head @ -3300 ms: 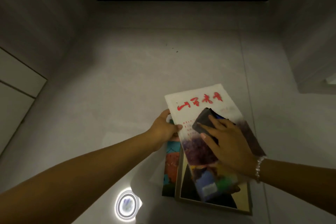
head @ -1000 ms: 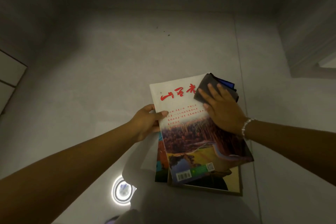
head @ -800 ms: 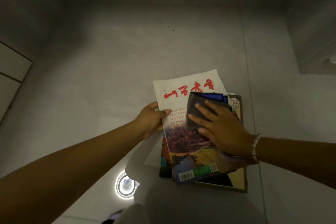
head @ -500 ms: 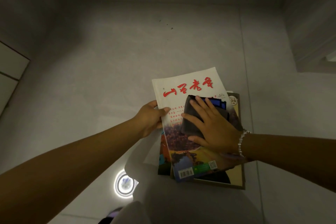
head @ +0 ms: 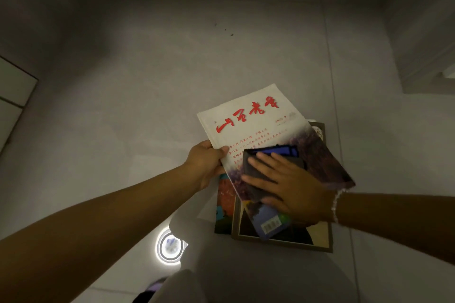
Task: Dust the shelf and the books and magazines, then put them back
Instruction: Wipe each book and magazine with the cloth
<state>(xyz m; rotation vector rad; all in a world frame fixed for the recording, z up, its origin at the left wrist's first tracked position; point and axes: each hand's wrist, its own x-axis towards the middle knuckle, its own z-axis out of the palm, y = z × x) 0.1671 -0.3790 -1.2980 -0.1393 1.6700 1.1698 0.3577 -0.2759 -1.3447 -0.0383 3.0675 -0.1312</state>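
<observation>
Nearest the camera, at the bottom edge, a pale trouser leg (head: 182,288) shows, with a ring-shaped light reflection (head: 170,246) on the glossy floor (head: 147,81) just beyond it.

The right hand (head: 293,187) lies flat, palm down, on a dark folded cloth (head: 268,167). Its fingers (head: 266,158) are straight and slightly spread, pressing the cloth against the cover of a magazine (head: 258,128). A blue edge of the cloth shows past the fingertips. A bead bracelet (head: 336,204) circles the right wrist.

The left hand (head: 205,165) holds the magazine by its left edge: the thumb lies on the cover and the remaining fingers curl underneath, out of sight. The magazine is raised and tilted, its white upper part bearing red characters and pointing away from the person, its lower part printed with a dark landscape and a barcode.

Under the magazine, a stack rests on the floor: a large book with a tan border (head: 283,238) and, just beside it on the left, a book with an orange and blue cover (head: 222,206). Whether the magazine touches the stack cannot be determined.

Farther off, the grey tiled floor carries a few small dark specks (head: 231,34). Grey walls enclose it; white panels (head: 12,86) stand at far left.
</observation>
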